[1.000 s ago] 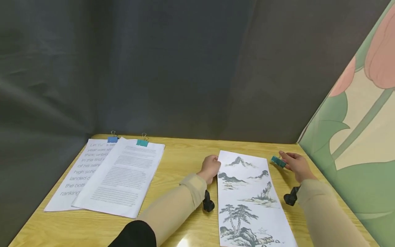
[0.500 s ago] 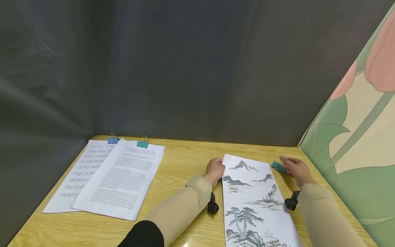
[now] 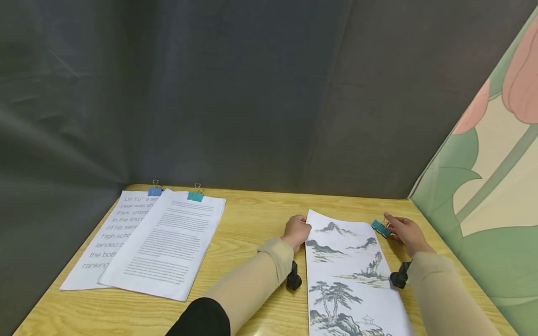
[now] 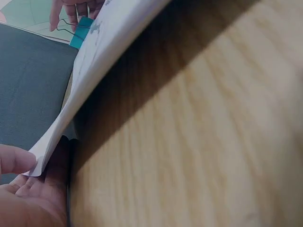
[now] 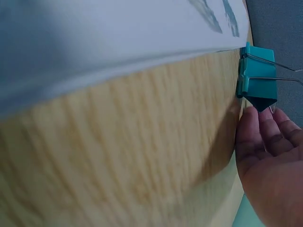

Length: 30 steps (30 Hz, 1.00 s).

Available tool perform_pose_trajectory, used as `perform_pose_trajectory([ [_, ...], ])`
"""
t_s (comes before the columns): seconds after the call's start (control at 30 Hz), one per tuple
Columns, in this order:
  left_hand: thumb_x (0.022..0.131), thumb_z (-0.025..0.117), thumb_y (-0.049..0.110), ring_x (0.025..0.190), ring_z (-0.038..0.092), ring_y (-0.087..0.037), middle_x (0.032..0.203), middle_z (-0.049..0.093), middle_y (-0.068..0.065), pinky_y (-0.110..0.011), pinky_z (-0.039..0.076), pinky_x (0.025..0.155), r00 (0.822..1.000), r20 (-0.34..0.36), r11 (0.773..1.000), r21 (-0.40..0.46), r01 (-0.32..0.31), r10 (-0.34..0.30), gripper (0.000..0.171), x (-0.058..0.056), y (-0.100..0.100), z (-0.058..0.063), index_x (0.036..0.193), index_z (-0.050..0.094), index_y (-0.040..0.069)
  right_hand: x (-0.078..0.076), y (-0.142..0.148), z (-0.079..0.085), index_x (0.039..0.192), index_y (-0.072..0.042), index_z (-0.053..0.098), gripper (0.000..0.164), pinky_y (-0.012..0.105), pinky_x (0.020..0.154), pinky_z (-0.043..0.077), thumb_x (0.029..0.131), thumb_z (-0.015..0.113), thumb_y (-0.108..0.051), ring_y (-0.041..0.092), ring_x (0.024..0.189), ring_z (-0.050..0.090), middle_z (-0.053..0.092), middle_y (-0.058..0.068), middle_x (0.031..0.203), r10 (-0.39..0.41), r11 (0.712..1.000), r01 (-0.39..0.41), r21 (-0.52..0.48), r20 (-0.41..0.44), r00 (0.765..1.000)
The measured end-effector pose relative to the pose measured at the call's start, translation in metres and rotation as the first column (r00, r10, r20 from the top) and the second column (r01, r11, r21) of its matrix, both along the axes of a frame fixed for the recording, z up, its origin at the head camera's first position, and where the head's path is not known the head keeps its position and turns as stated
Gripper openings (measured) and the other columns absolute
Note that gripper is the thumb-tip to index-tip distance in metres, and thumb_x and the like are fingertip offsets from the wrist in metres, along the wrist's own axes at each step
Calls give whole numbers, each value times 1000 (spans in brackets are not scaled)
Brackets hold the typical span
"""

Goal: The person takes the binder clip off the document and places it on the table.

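Note:
A stack of white sheets (image 3: 349, 261) printed with ink mountains and pine trees lies before me, its far end lifted off the table. My left hand (image 3: 296, 231) pinches the far left edge between thumb and fingers; in the left wrist view the thumb (image 4: 16, 160) lies on top and the fingers are underneath. A teal binder clip (image 3: 381, 228) with wire handles is held by my right hand (image 3: 407, 233) close to the stack's far right corner. In the right wrist view the clip (image 5: 259, 75) stands at the paper's edge; whether it touches cannot be told.
Two overlapping stacks of printed text lie at the left, one with a blue binder clip (image 3: 154, 192), the front stack (image 3: 164, 247) with a teal one (image 3: 195, 196). A dark curtain (image 3: 252, 93) rises behind the wooden table (image 3: 248, 210); a floral panel (image 3: 496, 186) borders the right.
The left hand has shifted the picture stack slightly to the right, and its far end now bends upward. The binder clip in the right hand has turned a little and is closer to the stack's corner.

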<state>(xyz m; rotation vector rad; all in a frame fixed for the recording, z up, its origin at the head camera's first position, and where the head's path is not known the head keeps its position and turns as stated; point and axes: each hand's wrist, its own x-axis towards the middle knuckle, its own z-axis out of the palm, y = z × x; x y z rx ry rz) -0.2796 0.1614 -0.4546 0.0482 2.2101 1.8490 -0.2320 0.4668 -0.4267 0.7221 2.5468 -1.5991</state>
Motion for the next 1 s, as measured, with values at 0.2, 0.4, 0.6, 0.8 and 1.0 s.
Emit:
perform_pose_trajectory([
  [0.2, 91, 59, 8, 77, 57, -17, 99, 62, -5, -31, 48, 67, 1000, -4, 1000, 5, 1, -1, 25, -2, -1, 3, 116, 63, 5, -2, 2, -2, 146, 15, 16, 96, 33, 87, 43, 94, 42, -61, 42, 132, 32, 26, 31, 147, 9, 1000, -9, 1, 13, 1000],
  [0.4, 94, 58, 12, 85, 60, -20, 105, 62, -8, -34, 50, 71, 1000, -11, 1000, 11, 1, -1, 26, -4, -6, 7, 118, 60, 4, -1, 3, -4, 146, 13, 19, 93, 26, 80, 45, 94, 42, -60, 39, 124, 39, 29, 31, 144, 23, 1000, -22, 19, -14, 1000],
  [0.6, 96, 55, 15, 98, 60, -24, 117, 60, -11, -37, 50, 78, 999, -29, 1000, -7, 17, -17, 31, -2, -11, 9, 125, 56, 3, 7, 2, 2, 147, 13, 14, 94, 52, 101, 37, 94, 41, -60, 46, 122, 42, 23, 36, 146, 54, 996, -55, 75, 13, 998],
  [0.8, 95, 57, 15, 100, 60, -25, 116, 60, -11, -37, 50, 79, 998, -57, 1000, -21, -4, 3, 33, -3, -16, 10, 124, 57, 1, 8, 0, 7, 147, 12, 14, 92, 53, 103, 34, 95, 45, -57, 48, 127, 37, 21, 37, 147, 46, 996, -47, 74, 21, 999],
  [1.0, 94, 57, 15, 87, 60, -20, 108, 61, -8, -35, 50, 74, 998, -60, 999, -33, 1, -3, 28, -5, -19, 6, 120, 59, 2, 10, 1, 1, 144, 14, 20, 80, 43, 92, 45, 97, 46, -46, 47, 124, 41, 26, 38, 143, 42, 995, -43, 88, 8, 999],
])
